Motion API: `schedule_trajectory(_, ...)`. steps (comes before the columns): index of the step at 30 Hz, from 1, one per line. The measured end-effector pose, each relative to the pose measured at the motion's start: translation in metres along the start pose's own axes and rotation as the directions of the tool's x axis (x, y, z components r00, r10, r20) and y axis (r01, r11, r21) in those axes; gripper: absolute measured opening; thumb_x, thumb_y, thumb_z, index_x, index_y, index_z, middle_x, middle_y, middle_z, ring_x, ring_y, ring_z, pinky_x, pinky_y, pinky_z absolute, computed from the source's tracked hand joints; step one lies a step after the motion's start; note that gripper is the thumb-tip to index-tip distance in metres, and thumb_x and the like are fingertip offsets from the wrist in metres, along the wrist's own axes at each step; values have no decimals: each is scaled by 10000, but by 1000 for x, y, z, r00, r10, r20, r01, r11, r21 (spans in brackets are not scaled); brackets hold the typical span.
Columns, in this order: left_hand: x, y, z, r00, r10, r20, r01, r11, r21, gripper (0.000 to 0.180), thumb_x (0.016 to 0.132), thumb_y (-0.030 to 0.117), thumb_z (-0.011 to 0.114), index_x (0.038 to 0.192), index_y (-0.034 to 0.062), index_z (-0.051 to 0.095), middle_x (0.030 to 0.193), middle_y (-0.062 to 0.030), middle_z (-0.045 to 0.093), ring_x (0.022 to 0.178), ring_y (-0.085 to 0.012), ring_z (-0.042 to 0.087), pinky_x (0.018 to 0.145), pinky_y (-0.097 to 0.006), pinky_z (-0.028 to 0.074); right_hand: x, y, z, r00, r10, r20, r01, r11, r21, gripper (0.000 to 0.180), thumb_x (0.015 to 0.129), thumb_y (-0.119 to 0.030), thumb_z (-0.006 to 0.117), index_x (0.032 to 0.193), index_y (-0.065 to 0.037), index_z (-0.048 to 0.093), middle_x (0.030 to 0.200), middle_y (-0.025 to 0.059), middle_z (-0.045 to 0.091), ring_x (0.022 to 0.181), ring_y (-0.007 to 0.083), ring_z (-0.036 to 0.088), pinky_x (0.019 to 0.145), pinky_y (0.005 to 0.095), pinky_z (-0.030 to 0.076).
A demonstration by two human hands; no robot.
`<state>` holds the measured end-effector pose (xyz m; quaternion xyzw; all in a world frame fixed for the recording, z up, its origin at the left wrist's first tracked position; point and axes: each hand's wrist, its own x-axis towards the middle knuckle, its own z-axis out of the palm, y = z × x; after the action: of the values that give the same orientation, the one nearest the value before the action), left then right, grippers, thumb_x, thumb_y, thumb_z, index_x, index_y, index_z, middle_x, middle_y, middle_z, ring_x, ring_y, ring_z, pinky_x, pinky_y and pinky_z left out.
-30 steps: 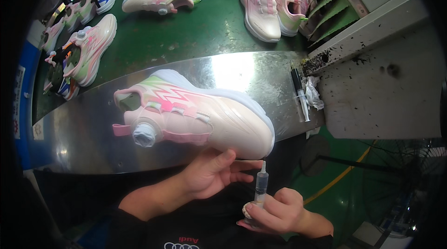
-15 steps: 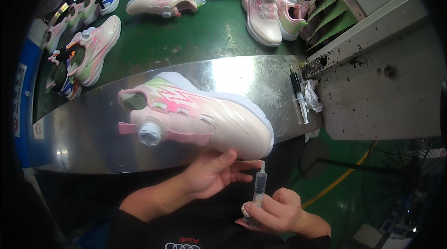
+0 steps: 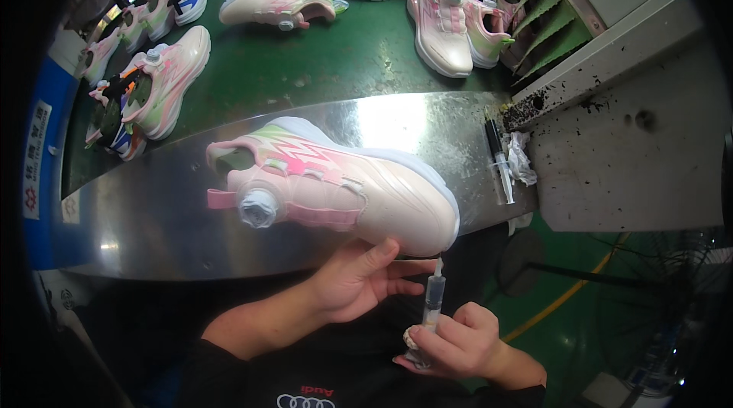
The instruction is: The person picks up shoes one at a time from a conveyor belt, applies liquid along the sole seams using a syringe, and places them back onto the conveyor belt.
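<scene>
A cream and pink sneaker [image 3: 343,187] with a round dial closure and a pink heel tab is held up on its side over the steel shelf [image 3: 137,217], toe to the right. My left hand [image 3: 359,278] supports it from underneath, fingers spread. My right hand [image 3: 454,339] grips a clear syringe [image 3: 433,297] upright, its tip touching the toe edge of the sole.
Several more pink, cream and blue sneakers [image 3: 279,0] lie on the green conveyor belt [image 3: 343,57] beyond the shelf. A second syringe [image 3: 498,160] and a crumpled wipe [image 3: 523,160] rest on the shelf's right end beside a grey dirty machine block [image 3: 634,156].
The sneaker has shifted slightly right and lower, and the syringe tip has risen to meet the toe of the sole.
</scene>
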<state>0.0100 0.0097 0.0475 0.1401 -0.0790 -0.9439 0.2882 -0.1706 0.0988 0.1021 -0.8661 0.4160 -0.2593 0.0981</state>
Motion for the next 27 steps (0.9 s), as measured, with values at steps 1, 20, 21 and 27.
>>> schedule_trajectory(1, -2, 1, -1, 1000, 6, -5, -6, 1000, 9, 385, 920, 275, 524, 1242, 76, 454, 1222, -121, 529, 1124, -252, 534, 839, -369, 496, 1, 1, 0, 1000, -12, 10, 12, 1000, 13, 296, 653, -304, 760, 862, -136, 634, 625, -57, 501, 440, 90, 302, 404, 207, 240)
schedule_trajectory(20, -139, 35, -17, 879, 258, -401, -130, 939, 318, 824, 651, 89, 674, 1344, -75, 259, 1290, -224, 454, 1176, -314, 495, 1020, -439, 377, 38, 127, 54, 926, 258, -275, -224, 963, 147, 559, 583, -290, 815, 1033, -76, 562, 925, 75, 596, 796, 259, 449, 735, 359, 379)
schedule_trajectory(21, -130, 39, -15, 882, 278, -381, -126, 917, 379, 832, 642, 92, 687, 1339, -77, 266, 1276, -216, 469, 1164, -310, 505, 1013, -433, 385, 39, 128, 55, 922, 272, -275, -249, 961, 118, 559, 583, -290, 815, 1033, -76, 562, 925, 75, 596, 796, 259, 449, 735, 359, 379)
schedule_trajectory(27, -8, 98, -27, 910, 374, -176, -236, 820, 521, 632, 770, 115, 665, 1299, -31, 350, 1190, -161, 532, 1089, -253, 547, 933, -388, 456, 40, 131, 58, 903, 295, -313, -273, 955, 112, 576, 545, -218, 838, 1029, -70, 564, 916, 51, 593, 804, 241, 440, 724, 318, 395)
